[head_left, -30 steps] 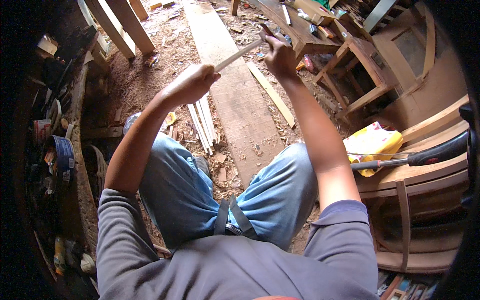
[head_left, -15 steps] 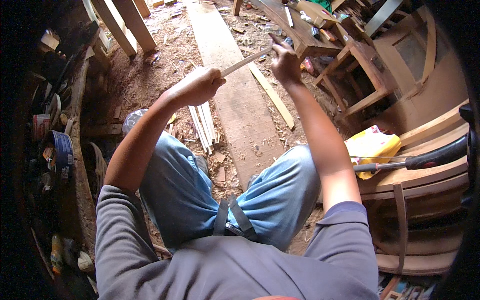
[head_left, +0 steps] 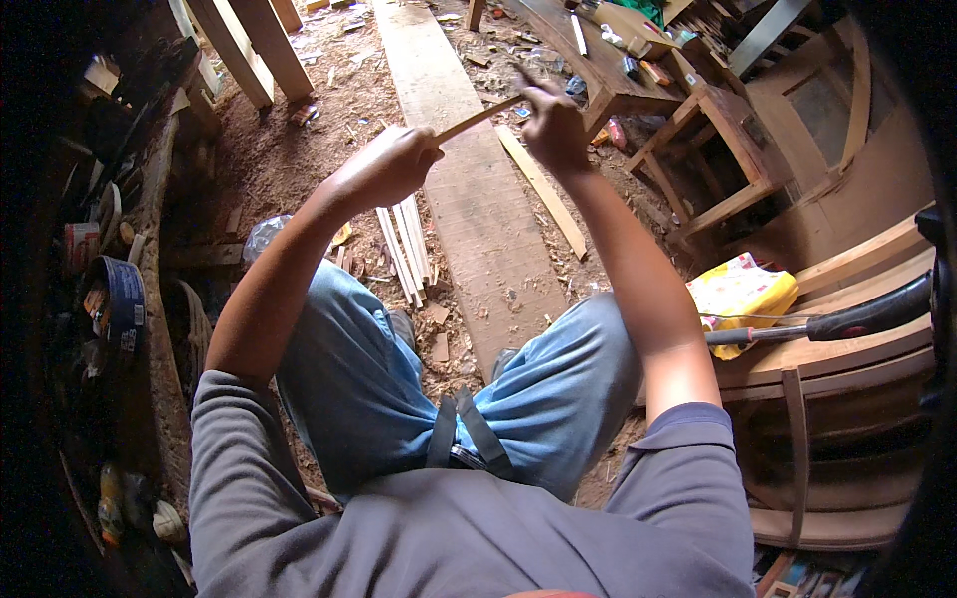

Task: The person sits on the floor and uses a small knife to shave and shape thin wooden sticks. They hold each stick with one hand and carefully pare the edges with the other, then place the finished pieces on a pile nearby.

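A thin, narrow wooden strip (head_left: 479,121) is held slantwise in front of me, above the long board. My left hand (head_left: 392,167) is closed in a fist round its lower left end. At the upper right end, my right hand (head_left: 555,125) has its fingers bent against the strip. Something dark and slim sticks out above those fingers; whether it is a finger or a small tool I cannot make out. Below lies the wide plank (head_left: 469,204), running away from between my feet. Several pale thin strips (head_left: 403,249) lie on the ground left of it.
A loose narrow batten (head_left: 541,189) lies right of the plank. Farther right stand a low wooden table (head_left: 573,50), a small wooden frame (head_left: 713,159), a yellow plastic packet (head_left: 746,294) and a black-handled tool (head_left: 869,311) over curved timber. A blue tub (head_left: 123,304) sits left. Shavings cover the ground.
My right hand has moved slightly left toward my left hand. The strip has turned, showing a narrower, browner face. My left hand has shifted slightly left.
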Action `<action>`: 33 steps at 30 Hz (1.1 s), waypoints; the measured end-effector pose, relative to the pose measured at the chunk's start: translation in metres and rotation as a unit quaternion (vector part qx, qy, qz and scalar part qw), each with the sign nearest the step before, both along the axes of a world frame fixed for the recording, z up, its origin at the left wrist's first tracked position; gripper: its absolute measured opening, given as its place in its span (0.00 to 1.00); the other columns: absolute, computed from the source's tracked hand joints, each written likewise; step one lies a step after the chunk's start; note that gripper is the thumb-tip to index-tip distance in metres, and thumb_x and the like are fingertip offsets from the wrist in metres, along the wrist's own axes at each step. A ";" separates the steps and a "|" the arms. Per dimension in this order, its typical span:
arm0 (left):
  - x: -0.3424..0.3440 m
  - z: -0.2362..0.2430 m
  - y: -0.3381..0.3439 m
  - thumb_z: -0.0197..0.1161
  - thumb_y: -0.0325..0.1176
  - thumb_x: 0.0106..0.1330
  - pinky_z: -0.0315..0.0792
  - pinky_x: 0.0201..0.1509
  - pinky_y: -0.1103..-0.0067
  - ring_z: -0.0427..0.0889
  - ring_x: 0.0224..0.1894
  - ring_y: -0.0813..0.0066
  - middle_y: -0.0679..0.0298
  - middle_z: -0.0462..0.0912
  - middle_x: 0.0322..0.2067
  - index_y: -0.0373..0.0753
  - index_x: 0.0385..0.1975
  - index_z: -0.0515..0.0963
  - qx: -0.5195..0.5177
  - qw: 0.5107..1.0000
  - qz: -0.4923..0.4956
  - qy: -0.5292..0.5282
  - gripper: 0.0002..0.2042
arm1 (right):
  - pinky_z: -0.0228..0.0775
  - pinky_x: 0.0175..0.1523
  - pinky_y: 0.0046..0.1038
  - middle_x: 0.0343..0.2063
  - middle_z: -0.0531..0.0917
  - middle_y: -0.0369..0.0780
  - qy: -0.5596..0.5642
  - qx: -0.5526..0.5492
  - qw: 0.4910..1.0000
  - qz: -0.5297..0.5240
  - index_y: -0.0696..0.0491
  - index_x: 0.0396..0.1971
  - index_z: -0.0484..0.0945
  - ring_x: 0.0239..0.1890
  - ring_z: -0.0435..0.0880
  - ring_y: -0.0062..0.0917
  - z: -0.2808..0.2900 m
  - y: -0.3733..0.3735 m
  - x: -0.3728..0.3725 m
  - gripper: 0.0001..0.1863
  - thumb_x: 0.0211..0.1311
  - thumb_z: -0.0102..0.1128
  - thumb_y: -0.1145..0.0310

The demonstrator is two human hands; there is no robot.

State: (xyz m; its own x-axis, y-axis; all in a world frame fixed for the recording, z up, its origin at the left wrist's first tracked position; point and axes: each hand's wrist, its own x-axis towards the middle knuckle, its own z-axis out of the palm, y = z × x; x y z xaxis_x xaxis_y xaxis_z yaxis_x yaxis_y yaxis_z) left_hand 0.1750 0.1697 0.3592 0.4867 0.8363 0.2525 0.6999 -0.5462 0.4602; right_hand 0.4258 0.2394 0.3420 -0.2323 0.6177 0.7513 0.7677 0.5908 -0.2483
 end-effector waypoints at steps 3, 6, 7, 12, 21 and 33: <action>-0.001 0.003 0.001 0.55 0.33 0.70 0.71 0.30 0.61 0.77 0.24 0.52 0.46 0.76 0.22 0.30 0.31 0.75 -0.029 0.999 0.024 0.020 0.11 | 0.81 0.46 0.36 0.46 0.84 0.49 -0.038 -0.027 0.996 0.073 0.49 0.49 0.85 0.38 0.87 0.42 -0.005 -0.001 -0.011 0.25 0.53 0.50 0.82; 0.000 0.004 0.001 0.56 0.33 0.70 0.73 0.37 0.58 0.81 0.32 0.44 0.42 0.79 0.27 0.29 0.33 0.76 -0.021 0.998 0.030 0.051 0.11 | 0.79 0.47 0.37 0.47 0.83 0.46 0.013 -0.038 0.999 -0.025 0.47 0.51 0.83 0.42 0.85 0.45 0.005 0.006 0.007 0.24 0.57 0.52 0.82; 0.000 0.002 0.001 0.56 0.31 0.69 0.73 0.35 0.58 0.81 0.30 0.44 0.43 0.78 0.26 0.30 0.34 0.75 0.017 0.999 0.008 0.049 0.09 | 0.78 0.49 0.38 0.47 0.83 0.47 0.002 -0.059 0.995 -0.083 0.49 0.50 0.84 0.43 0.84 0.45 0.009 0.007 0.018 0.22 0.57 0.53 0.80; -0.005 -0.002 0.003 0.57 0.30 0.67 0.73 0.37 0.58 0.82 0.33 0.47 0.43 0.79 0.27 0.30 0.36 0.74 0.006 0.997 0.002 0.074 0.08 | 0.78 0.49 0.40 0.47 0.83 0.47 -0.019 -0.031 0.999 -0.023 0.49 0.49 0.84 0.44 0.84 0.46 -0.008 0.010 0.022 0.20 0.59 0.54 0.79; -0.002 0.006 0.009 0.53 0.42 0.75 0.70 0.26 0.69 0.71 0.21 0.73 0.60 0.74 0.20 0.33 0.35 0.75 -0.037 0.997 0.038 -0.055 0.15 | 0.74 0.52 0.42 0.43 0.83 0.46 -0.057 -0.177 0.951 -0.247 0.43 0.47 0.86 0.47 0.83 0.44 -0.023 0.023 0.076 0.16 0.62 0.54 0.69; -0.001 0.018 0.017 0.48 0.46 0.75 0.64 0.23 0.86 0.67 0.21 0.87 0.74 0.71 0.23 0.39 0.43 0.78 -0.430 0.810 0.045 -0.397 0.17 | 0.76 0.48 0.37 0.42 0.83 0.50 0.048 0.023 0.998 0.046 0.53 0.49 0.83 0.43 0.84 0.43 0.030 -0.009 -0.015 0.17 0.61 0.54 0.79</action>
